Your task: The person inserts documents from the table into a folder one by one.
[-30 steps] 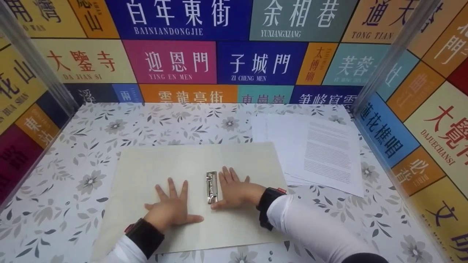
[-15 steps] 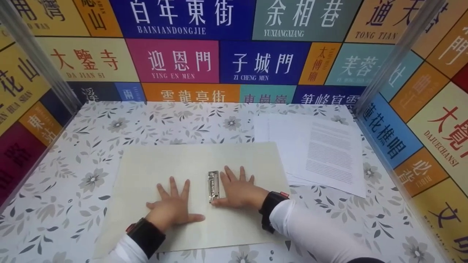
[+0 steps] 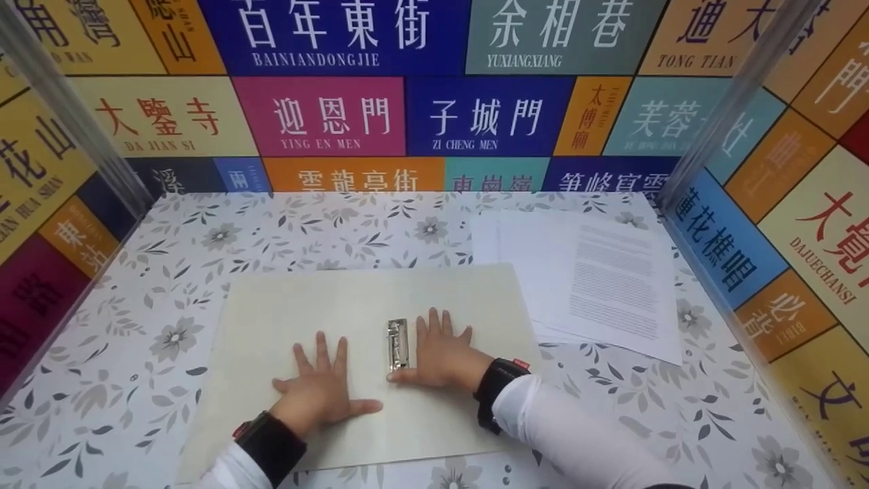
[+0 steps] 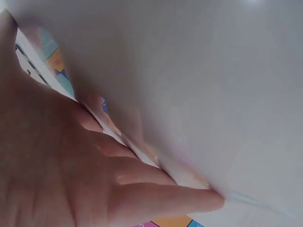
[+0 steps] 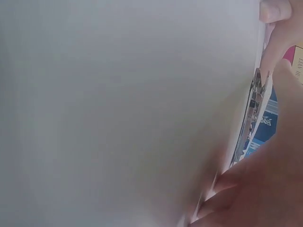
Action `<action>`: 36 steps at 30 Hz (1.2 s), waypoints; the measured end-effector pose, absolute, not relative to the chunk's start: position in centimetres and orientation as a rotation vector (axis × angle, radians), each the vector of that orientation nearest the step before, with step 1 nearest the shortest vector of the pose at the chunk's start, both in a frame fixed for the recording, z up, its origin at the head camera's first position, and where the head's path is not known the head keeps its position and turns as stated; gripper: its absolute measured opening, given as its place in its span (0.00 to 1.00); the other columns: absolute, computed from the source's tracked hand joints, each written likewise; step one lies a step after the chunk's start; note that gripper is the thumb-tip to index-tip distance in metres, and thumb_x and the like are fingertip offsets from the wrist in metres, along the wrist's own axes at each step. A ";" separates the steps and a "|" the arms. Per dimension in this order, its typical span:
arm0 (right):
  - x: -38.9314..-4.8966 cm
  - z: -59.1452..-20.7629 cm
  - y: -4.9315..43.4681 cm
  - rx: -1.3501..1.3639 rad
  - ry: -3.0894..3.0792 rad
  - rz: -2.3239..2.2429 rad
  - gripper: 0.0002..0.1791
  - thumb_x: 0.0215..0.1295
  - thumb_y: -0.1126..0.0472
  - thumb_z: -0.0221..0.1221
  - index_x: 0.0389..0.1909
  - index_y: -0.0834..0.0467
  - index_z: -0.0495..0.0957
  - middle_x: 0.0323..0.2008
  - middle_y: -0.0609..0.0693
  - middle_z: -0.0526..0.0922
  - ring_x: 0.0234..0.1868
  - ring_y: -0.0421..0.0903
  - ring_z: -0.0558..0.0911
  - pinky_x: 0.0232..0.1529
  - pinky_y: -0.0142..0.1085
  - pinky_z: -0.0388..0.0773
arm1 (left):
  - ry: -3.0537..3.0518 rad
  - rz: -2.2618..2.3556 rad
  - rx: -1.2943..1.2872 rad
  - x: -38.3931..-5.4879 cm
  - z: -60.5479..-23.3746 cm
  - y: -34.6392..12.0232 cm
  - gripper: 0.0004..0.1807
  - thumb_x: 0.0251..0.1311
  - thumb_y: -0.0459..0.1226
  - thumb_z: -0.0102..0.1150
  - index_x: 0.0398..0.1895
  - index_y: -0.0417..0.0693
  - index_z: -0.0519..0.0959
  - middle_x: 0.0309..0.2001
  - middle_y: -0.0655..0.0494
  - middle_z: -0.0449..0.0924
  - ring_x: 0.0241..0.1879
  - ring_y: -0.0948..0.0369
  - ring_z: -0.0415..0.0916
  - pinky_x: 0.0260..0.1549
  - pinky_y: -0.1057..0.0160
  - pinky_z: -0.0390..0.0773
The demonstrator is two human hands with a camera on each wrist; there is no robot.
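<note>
A cream file folder (image 3: 285, 299) lies spread flat on the table, with a metal lever clip (image 3: 398, 345) fixed near its middle. On the folder's left part rests my left hand (image 3: 319, 387), palm down with fingers spread. My right hand (image 3: 441, 353) presses flat just right of the clip, its thumb stretched out by the clip's near end. In the right wrist view the clip (image 5: 251, 113) shows edge-on beyond the folder's surface. The left wrist view has the left hand (image 4: 80, 165) with its fingers straight against the pale folder surface (image 4: 203, 94).
Several white paper sheets (image 3: 611, 285), the top one printed with text, lie at the right, next to the folder's far right corner. A floral cloth (image 3: 170, 272) covers the table. Walls with coloured sign panels (image 3: 319, 115) stand at the back and both sides.
The right hand has shifted slightly on the folder, its fingers now a little further from the clip. The left hand stays in place; the head view moves slightly.
</note>
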State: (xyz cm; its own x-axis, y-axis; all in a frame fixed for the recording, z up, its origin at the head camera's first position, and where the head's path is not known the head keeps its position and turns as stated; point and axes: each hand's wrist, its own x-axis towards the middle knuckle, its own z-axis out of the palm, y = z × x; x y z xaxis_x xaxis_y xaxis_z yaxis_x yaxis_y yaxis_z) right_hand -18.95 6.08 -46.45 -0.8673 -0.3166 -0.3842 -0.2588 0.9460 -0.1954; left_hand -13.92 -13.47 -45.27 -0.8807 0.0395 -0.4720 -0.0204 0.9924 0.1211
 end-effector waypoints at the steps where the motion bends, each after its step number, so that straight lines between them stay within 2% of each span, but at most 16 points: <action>1: -18.9 -46.4 6.1 -0.416 2.677 -0.183 0.67 0.49 0.18 0.48 0.76 0.62 0.43 0.76 0.66 0.39 0.76 0.66 0.41 0.67 0.71 0.47 | 2.644 0.165 0.012 -13.8 -45.3 -13.6 0.70 0.37 0.79 0.51 0.78 0.49 0.40 0.76 0.34 0.25 0.70 0.26 0.25 0.48 0.14 0.46; 4: -19.0 -46.4 6.0 -0.408 2.673 -0.177 0.67 0.49 0.18 0.47 0.76 0.63 0.43 0.76 0.65 0.38 0.76 0.66 0.40 0.67 0.70 0.47 | 2.626 0.172 0.028 -13.7 -45.2 -14.2 0.67 0.40 0.79 0.49 0.78 0.53 0.40 0.76 0.38 0.23 0.71 0.29 0.23 0.47 0.13 0.41; 8: -19.2 -46.2 6.0 -0.384 2.665 -0.188 0.66 0.50 0.18 0.47 0.76 0.63 0.43 0.76 0.65 0.38 0.76 0.66 0.40 0.68 0.70 0.47 | 2.583 0.208 0.093 -13.9 -45.2 -15.1 0.66 0.42 0.77 0.51 0.78 0.55 0.38 0.76 0.38 0.21 0.71 0.29 0.20 0.44 0.12 0.41; 16: -19.0 -46.1 6.0 -0.381 2.678 -0.226 0.65 0.51 0.20 0.50 0.75 0.63 0.45 0.75 0.67 0.40 0.75 0.67 0.43 0.66 0.71 0.49 | 2.583 0.208 0.107 -14.4 -47.6 -16.0 0.72 0.30 0.82 0.49 0.78 0.60 0.35 0.76 0.41 0.17 0.71 0.32 0.17 0.43 0.13 0.36; 25: -18.8 -46.0 6.0 -0.389 2.681 -0.253 0.65 0.50 0.20 0.51 0.76 0.63 0.45 0.75 0.66 0.40 0.75 0.67 0.43 0.65 0.72 0.49 | 2.585 0.234 0.110 -13.9 -47.1 -15.9 0.72 0.33 0.80 0.51 0.78 0.58 0.35 0.76 0.38 0.18 0.70 0.30 0.16 0.42 0.12 0.35; 28: -18.7 -46.0 6.0 -0.386 2.684 -0.262 0.65 0.50 0.20 0.52 0.76 0.63 0.45 0.75 0.66 0.41 0.75 0.66 0.43 0.65 0.72 0.49 | 2.561 0.216 0.101 -13.9 -46.7 -15.8 0.71 0.34 0.80 0.50 0.78 0.59 0.33 0.75 0.40 0.16 0.71 0.32 0.15 0.44 0.13 0.36; 36: -18.7 -46.0 5.9 -0.370 2.688 -0.232 0.64 0.51 0.21 0.52 0.76 0.62 0.45 0.76 0.64 0.42 0.76 0.65 0.44 0.66 0.71 0.51 | 2.594 0.256 0.132 -13.3 -45.6 -15.5 0.66 0.42 0.74 0.56 0.78 0.51 0.39 0.76 0.34 0.22 0.71 0.28 0.20 0.43 0.12 0.41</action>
